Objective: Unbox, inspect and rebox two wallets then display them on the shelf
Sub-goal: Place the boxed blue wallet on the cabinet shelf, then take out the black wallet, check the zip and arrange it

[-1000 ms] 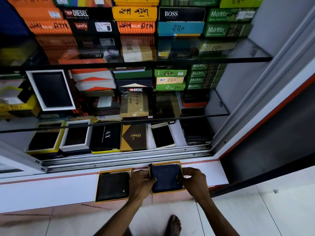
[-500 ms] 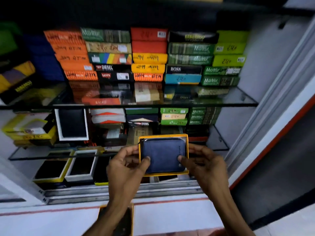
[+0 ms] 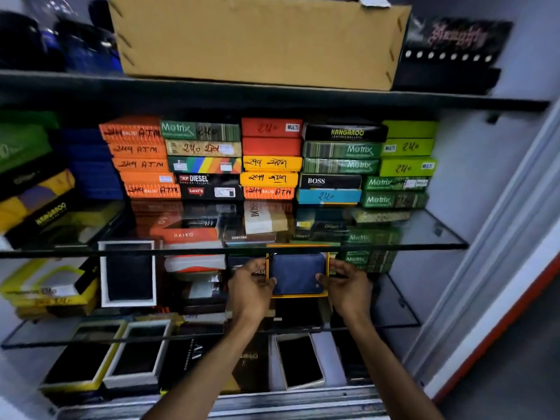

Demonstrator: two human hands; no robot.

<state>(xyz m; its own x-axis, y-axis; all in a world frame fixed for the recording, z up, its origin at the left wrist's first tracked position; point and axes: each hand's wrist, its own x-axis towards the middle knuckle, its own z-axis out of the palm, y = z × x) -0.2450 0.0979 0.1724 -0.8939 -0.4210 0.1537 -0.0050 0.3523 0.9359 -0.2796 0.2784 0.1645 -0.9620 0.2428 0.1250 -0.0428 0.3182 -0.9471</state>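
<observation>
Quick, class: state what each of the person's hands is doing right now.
Left hand: closed on the left edge of the boxed blue wallet.
Right hand: closed on its right edge.

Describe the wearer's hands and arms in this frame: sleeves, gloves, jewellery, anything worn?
Both the left hand and right hand are bare: no gloves, and no rings visible at this sharpness. Both forearms are bare down to the bottom edge of the frame; no sleeve, watch or wristband shows. No markings can be made out.

Wallet (image 3: 297, 272) matt navy, leather-like; glass shelf (image 3: 424, 234) glossy, reflective; carton (image 3: 257, 40) matt brown cardboard
</observation>
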